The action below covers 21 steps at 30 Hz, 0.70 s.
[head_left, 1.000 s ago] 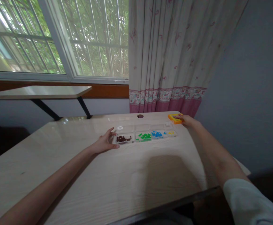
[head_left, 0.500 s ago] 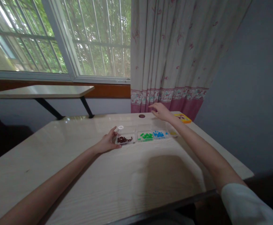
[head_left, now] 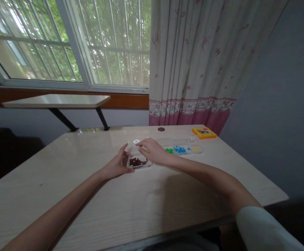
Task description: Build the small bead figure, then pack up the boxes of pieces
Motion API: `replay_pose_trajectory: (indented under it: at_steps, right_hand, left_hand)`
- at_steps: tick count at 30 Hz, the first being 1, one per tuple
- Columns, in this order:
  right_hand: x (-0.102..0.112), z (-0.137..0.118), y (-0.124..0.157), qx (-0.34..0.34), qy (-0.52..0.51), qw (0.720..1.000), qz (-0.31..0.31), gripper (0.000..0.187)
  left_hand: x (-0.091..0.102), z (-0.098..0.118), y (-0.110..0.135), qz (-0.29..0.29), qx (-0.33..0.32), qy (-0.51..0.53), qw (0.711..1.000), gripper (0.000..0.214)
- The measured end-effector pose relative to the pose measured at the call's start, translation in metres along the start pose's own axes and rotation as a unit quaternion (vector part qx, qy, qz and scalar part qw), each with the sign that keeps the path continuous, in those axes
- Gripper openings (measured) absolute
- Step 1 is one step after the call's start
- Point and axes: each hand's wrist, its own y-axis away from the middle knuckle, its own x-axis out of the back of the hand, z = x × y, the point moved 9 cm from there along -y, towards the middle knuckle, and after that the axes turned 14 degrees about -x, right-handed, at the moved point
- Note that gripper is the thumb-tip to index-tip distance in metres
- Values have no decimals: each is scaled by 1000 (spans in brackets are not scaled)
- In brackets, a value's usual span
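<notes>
While left hand (head_left: 118, 164) cups clear box (head_left: 142, 166), right hand (head_left: 152, 150) arches over.

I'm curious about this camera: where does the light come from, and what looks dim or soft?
Head view: daylight through the window, sheen on the raised shelf; head view again: shadow on the desk, brown pieces too soft to count.
</notes>
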Motion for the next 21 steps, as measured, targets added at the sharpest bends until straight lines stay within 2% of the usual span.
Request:
replay_pose_trajectory:
  at_steps: [3,9,18,21]
  right_hand:
    - [-11,-7,11,39,-7,997,-68,22]
    - [-29,1,16,60,-3,986,-158,13]
    - [-31,-3,12,77,19,983,-163,10]
    - [-32,-3,8,81,38,978,-187,10]
  left_hand:
    - [2,-2,1,21,2,-32,999,106]
    - [2,4,0,22,-22,-53,998,103]
    - [3,4,0,26,-42,-63,997,101]
    - [3,4,0,26,-40,-58,997,101]
